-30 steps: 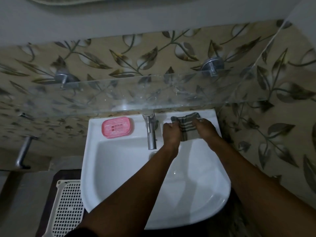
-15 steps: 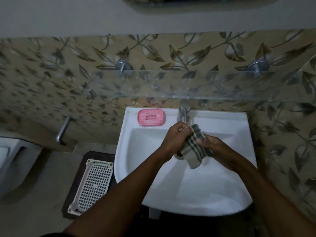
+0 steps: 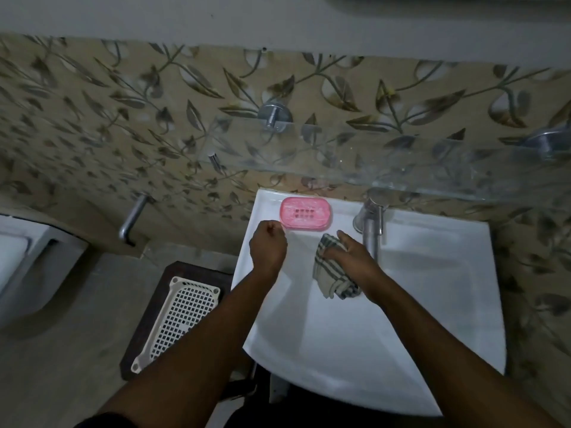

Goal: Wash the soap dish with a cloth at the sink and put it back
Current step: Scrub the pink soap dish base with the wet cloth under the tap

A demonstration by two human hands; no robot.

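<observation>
Head view: two hands work over one white sink (image 3: 463, 304). The left hand (image 3: 268, 245) is curled loosely, fingers folded in and holding nothing, its knuckles just beside the near edge of the single pink soap dish (image 3: 306, 213). The right hand (image 3: 352, 257) grips one striped cloth (image 3: 332, 278), which hangs bunched into the basin. The soap dish sits flat on the sink's back ledge, left of one metal tap (image 3: 370, 225). One white perforated tray (image 3: 179, 319) lies on the floor at left.
</observation>
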